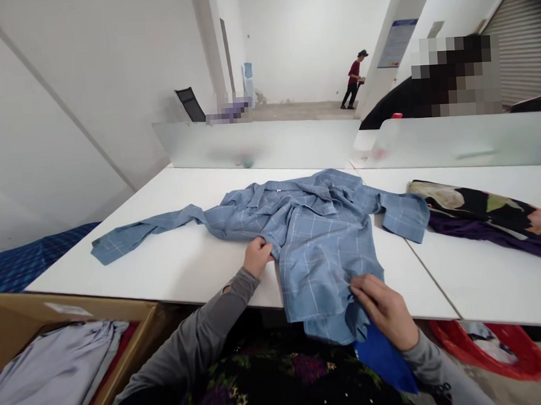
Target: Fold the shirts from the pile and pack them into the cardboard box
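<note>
A blue shirt (327, 254) with thin white check lines lies spread on the white table (197, 273), its collar toward the far side. One sleeve stretches out to the left and the other bends to the right. The lower part of the shirt hangs over the table's near edge. My left hand (257, 257) pinches the fabric at the shirt's left side. At the lower right, my right hand (385, 305) has its fingers closed on the cloth near the hem. Part of the front is bunched into folds.
Folded dark floral and purple garments (484, 215) lie on the table at right. A cardboard box (154, 329) of grey clothing stands at lower left; a red-rimmed basket (528, 358) is below the table at right. Frosted dividers (267, 143) line the far edge. A person (353, 80) stands beyond.
</note>
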The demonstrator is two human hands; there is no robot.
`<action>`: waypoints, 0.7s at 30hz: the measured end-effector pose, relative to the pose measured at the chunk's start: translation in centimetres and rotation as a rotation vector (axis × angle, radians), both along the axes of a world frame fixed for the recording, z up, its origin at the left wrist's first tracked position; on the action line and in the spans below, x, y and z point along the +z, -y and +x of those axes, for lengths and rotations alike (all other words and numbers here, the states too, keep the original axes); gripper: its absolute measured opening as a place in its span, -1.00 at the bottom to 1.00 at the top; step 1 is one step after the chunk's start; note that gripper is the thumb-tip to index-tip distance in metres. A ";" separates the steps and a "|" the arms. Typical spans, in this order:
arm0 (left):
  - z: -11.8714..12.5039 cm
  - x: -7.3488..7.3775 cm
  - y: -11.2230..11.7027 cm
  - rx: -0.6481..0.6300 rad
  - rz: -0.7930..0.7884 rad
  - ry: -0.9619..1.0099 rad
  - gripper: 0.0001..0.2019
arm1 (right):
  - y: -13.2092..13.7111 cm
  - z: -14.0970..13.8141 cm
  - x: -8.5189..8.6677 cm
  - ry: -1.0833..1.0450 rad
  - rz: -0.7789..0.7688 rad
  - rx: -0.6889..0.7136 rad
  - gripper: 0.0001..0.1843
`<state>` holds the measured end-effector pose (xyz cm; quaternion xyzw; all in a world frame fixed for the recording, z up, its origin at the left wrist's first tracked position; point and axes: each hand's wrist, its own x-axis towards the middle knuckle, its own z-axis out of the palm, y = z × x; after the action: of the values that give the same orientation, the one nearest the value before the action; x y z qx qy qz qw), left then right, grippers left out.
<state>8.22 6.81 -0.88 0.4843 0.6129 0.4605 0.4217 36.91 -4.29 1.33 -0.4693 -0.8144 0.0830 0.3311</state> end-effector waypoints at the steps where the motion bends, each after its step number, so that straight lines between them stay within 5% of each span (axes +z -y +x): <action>1: -0.2 0.1 0.1 0.012 0.005 0.040 -0.90 | 0.3 0.6 0.2 -0.033 0.009 -0.031 -0.81; 6: -5.3 1.5 1.7 0.205 0.090 0.146 -0.84 | 1.9 5.0 0.5 -0.055 0.020 -0.186 -0.81; 10: -11.1 1.6 3.3 0.366 0.129 0.137 -0.81 | 2.8 7.1 -0.2 0.047 -0.126 -0.074 -0.77; 14: -14.8 0.2 4.6 0.452 0.178 -0.221 -0.76 | 2.9 7.2 -0.1 0.196 -0.232 0.056 -0.67; 18: -17.0 -0.2 5.5 0.240 0.147 -0.652 -0.79 | 3.1 7.2 1.4 0.307 -0.462 0.209 -0.58; 21: -18.2 0.9 5.7 0.034 0.028 -1.019 -0.81 | 2.6 7.3 2.6 0.304 -0.633 0.227 -0.63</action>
<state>-9.97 1.09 -0.01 0.6428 0.7424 0.1806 0.0550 44.23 -6.85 3.97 -0.4623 -0.8350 0.2965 0.0334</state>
